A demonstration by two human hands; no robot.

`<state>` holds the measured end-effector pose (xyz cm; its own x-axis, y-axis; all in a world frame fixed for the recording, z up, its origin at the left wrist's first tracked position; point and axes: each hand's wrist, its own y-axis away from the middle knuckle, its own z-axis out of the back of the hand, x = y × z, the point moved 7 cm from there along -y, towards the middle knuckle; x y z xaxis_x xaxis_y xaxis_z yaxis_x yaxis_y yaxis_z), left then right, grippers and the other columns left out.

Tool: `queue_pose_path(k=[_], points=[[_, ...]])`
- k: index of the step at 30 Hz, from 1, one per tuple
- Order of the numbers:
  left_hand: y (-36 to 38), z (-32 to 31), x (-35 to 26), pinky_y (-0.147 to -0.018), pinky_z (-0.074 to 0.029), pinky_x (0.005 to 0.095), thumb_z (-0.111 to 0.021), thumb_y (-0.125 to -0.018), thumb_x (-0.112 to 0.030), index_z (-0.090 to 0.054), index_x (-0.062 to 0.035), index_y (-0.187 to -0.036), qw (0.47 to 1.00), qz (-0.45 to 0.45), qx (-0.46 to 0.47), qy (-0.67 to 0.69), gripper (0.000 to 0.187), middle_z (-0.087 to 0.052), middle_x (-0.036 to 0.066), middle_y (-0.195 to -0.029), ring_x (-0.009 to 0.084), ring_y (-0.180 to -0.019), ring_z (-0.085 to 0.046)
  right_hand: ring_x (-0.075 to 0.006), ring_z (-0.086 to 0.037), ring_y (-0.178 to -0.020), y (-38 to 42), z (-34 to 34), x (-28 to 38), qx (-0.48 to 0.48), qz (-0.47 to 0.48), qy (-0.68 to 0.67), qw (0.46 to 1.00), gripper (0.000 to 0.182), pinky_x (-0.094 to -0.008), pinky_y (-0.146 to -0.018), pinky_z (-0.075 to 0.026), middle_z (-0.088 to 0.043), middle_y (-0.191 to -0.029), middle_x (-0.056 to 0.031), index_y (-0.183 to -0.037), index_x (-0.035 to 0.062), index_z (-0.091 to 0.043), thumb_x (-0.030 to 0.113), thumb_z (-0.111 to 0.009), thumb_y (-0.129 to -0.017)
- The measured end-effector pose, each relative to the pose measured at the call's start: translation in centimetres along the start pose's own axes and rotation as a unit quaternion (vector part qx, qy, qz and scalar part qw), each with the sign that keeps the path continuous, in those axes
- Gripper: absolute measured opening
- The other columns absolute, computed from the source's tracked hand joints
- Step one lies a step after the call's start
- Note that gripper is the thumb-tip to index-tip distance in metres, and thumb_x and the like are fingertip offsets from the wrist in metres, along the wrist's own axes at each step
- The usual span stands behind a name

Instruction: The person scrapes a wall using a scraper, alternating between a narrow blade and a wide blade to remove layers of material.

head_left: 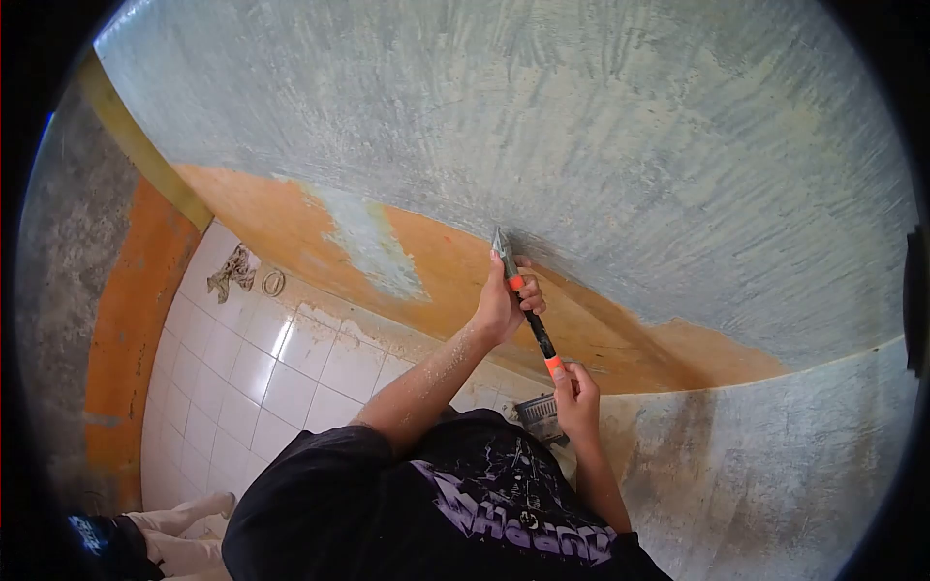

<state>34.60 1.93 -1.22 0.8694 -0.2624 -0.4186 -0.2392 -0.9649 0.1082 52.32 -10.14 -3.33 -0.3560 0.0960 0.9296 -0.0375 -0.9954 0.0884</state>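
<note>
Both my hands are on a long-handled scraper with a black and orange handle and a grey metal head. My left hand is wrapped round the upper part, just below the head. Lower down, my right hand grips the orange end of the handle. The head's tip is at the wall, near the line where bare grey surface meets orange paint; whether it touches cannot be made out. Pale dust and crumbs cling to my left forearm.
White floor tiles lie below the wall, with debris along its foot. A crumpled cloth and a ring-shaped roll are on them. A dark grated object sits behind my right wrist. Another person's pale-trousered leg is at lower left.
</note>
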Motion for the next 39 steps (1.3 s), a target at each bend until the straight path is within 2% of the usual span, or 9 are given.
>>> queue_pose_path(k=[8, 17, 19, 25, 29, 34, 39], points=[[0.2, 0.5, -1.4, -0.061, -0.035, 0.033, -0.023, -0.099, -0.067, -0.045, -0.0134, -0.109, 1.0, -0.003, 0.001, -0.003, 0.059, -0.03, -0.002, -0.065, 0.0124, -0.054, -0.031, -0.0052, -0.039, -0.053, -0.3, -1.5, -0.5, -0.01, 0.007, 0.015, 1.0, 0.031, -0.0254, -0.049, -0.032, -0.047, -0.058, 0.0039, -0.102, 0.0008, -0.064, 0.031, -0.063, -0.097], [0.5, -0.5, 1.0, -0.064, -0.036, 0.0341, -0.022, -0.099, -0.067, -0.044, -0.0149, -0.109, 0.997, 0.065, 0.028, -0.003, 0.057, -0.033, -0.001, -0.068, 0.0142, -0.059, -0.036, -0.004, -0.043, -0.053, 1.7, -0.8, -1.8, 0.009, -0.057, -0.135, 0.989, 0.027, -0.0227, -0.048, -0.034, -0.048, -0.06, 0.0041, -0.105, 0.0012, -0.061, 0.027, -0.062, -0.098], [0.1, -0.4, 1.5, -0.064, -0.036, 0.0342, -0.021, -0.099, -0.067, -0.044, -0.015, -0.109, 0.996, 0.062, 0.056, -0.006, 0.057, -0.032, -0.001, -0.068, 0.0143, -0.06, -0.035, -0.004, -0.043, -0.053, 1.7, -0.5, -1.4, 0.006, -0.049, -0.117, 0.992, 0.026, -0.0225, -0.048, -0.034, -0.048, -0.06, 0.0041, -0.103, 0.0014, -0.061, 0.027, -0.062, -0.098], [0.1, 1.3, -1.2, -0.064, -0.036, 0.0342, -0.02, -0.099, -0.068, -0.044, -0.0153, -0.111, 1.0, 0.019, 0.018, 0.001, 0.059, -0.032, -0.001, -0.067, 0.0134, -0.057, -0.033, -0.0042, -0.042, -0.052, 0.5, -2.2, 0.5, 0.01, -0.021, -0.046, 0.999, 0.027, -0.0237, -0.048, -0.033, -0.047, -0.06, 0.004, -0.1, 0.001, -0.062, 0.028, -0.061, -0.098], [0.3, 1.6, -2.0, -0.063, -0.035, 0.0334, -0.021, -0.098, -0.069, -0.044, -0.016, -0.111, 0.999, 0.021, 0.041, 0.001, 0.059, -0.033, -0.001, -0.065, 0.0124, -0.055, -0.033, -0.0049, -0.042, -0.052, 0.6, -3.2, -0.3, -0.003, -0.004, 0.01, 1.0, 0.028, -0.0252, -0.048, -0.033, -0.046, -0.058, 0.0035, -0.098, 0.0003, -0.062, 0.028, -0.06, -0.098], [0.3, 1.9, -2.7, -0.06, -0.034, 0.0328, -0.022, -0.098, -0.07, -0.045, -0.0166, -0.11, 0.999, 0.016, 0.031, 0.01, 0.059, -0.032, -0.002, -0.063, 0.0114, -0.053, -0.031, -0.0055, -0.042, -0.052, 0.6, -4.3, 1.4, -0.012, -0.006, 0.007, 1.0, 0.029, -0.0264, -0.048, -0.032, -0.045, -0.057, 0.0031, -0.098, 0.0002, -0.063, 0.029, -0.061, -0.098], [0.1, 3.4, -6.6, -0.058, -0.032, 0.032, -0.02, -0.097, -0.07, -0.047, -0.0162, -0.107, 0.999, -0.019, 0.024, 0.022, 0.061, -0.025, -0.004, -0.059, 0.0113, -0.051, -0.028, -0.0055, -0.041, -0.052, -0.8, -7.1, 3.8, -0.001, 0.004, 0.005, 1.0, 0.03, -0.0261, -0.048, -0.032, -0.046, -0.057, 0.0036, -0.098, 0.0001, -0.063, 0.03, -0.063, -0.097]])
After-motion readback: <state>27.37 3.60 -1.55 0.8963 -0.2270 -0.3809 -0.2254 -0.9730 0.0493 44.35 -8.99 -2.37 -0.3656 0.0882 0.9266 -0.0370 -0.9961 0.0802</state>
